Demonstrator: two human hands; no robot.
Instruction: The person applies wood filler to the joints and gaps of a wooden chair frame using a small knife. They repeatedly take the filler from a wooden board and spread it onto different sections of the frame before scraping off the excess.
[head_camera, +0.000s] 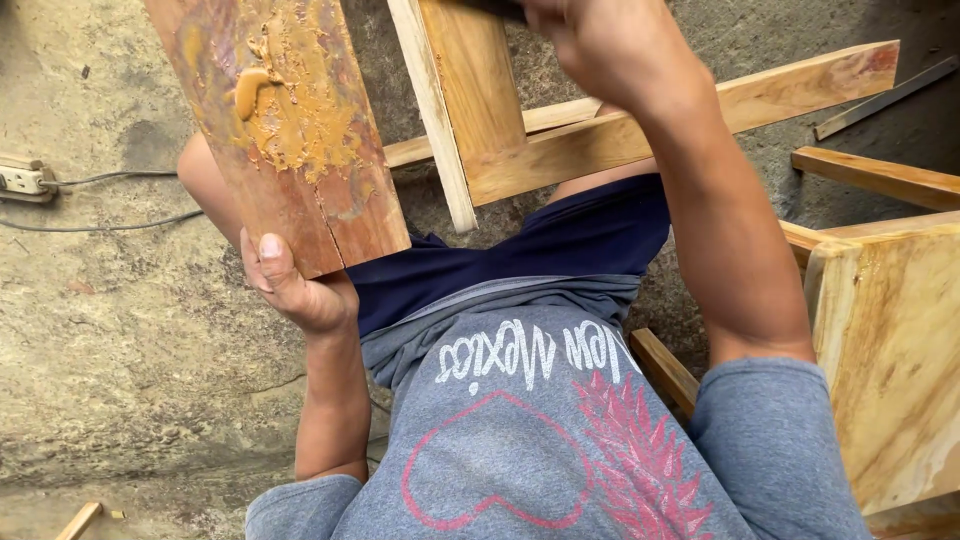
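My left hand (290, 285) grips the near end of a reddish wooden board (285, 120) smeared with yellow-brown glue, holding it up and tilted toward the upper left. My right hand (600, 45) is raised at the top of the view, closed on something dark that is mostly cut off by the frame edge; what it is I cannot tell. Just under that hand is a wooden frame (520, 140) of pale joined slats resting over my lap.
A wooden panel (890, 360) stands at the right with more slats (870, 175) behind it. A power strip (22, 180) with cords lies on the rough concrete floor at the left. A small wood scrap (80, 520) lies at bottom left.
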